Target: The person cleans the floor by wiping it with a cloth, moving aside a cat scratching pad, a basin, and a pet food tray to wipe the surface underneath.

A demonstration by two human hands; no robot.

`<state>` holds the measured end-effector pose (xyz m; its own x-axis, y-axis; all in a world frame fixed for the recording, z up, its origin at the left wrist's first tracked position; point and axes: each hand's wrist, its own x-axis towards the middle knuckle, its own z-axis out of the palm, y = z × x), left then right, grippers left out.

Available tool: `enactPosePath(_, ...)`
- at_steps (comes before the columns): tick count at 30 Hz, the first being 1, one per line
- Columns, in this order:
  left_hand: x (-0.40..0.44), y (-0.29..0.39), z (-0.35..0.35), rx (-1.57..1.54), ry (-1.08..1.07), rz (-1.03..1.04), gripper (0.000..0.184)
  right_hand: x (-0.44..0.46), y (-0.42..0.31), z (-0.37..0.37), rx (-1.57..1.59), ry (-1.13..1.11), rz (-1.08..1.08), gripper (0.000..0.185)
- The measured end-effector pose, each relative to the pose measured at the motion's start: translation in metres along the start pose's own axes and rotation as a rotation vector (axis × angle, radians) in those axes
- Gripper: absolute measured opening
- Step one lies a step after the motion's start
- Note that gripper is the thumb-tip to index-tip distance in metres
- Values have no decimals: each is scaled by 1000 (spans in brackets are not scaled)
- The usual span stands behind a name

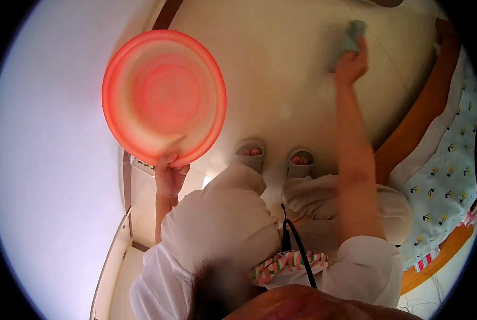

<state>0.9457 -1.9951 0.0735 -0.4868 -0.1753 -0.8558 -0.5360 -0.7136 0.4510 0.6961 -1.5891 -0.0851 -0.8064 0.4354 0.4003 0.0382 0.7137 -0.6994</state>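
Observation:
My left hand (171,177) grips the lower rim of a round basin (166,95), red-pink with a paler band inside. The basin is held up at the left, its inside facing the camera, and nothing shows in it. Out to the upper right, my right hand (351,66) is closed on a grey-green cloth (354,35), which hangs past the fingertips above the pale floor. Motion blurs the right hand and forearm slightly. Basin and cloth are well apart.
A white wall (51,144) runs along the left. At the right stands a bed with a wooden frame (422,114) and a light blue patterned cover (443,181). My feet in grey slippers (301,164) are on the tiled floor (281,80). A black cable (301,248) hangs near my lap.

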Motion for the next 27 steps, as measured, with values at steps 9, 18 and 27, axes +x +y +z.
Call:
enactPosePath(9,7,-10,-9,-48,-7,-4,11,14,2,102,-184,-455,-223,48)
enactPosePath(18,0,-3,4,-47,-2,11,17,-226,-183,123,406,-1119,-620,40)
enactPosePath(27,-3,9,15,28,16,6,9,-148,-133,98,387,-705,-414,40)
